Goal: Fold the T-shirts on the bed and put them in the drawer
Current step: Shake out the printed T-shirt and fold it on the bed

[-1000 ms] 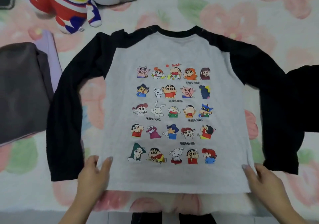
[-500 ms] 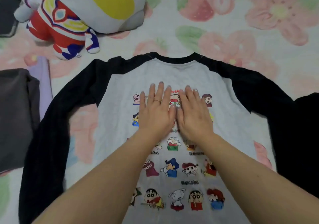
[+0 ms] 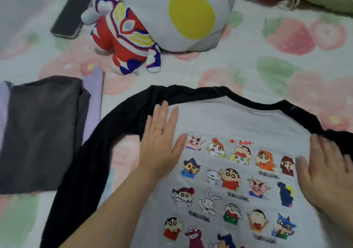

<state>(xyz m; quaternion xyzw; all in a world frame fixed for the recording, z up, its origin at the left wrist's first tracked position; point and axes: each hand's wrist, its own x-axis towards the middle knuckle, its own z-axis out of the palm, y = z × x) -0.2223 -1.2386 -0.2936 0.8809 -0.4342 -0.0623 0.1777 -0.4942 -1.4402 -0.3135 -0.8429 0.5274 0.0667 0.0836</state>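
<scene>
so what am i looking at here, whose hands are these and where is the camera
No machine here: a person wears one camera on the head, looking down at their own hands. The left hand and right hand lie flat, fingers straight, on a grey T-shirt with black sleeves and cartoon prints, spread on a patterned bed. Nothing is gripped. To the left lies a folded dark garment on a purple cloth; farther back are a red-and-blue plush toy, a grey cushion with a yellow spot, and a phone.
</scene>
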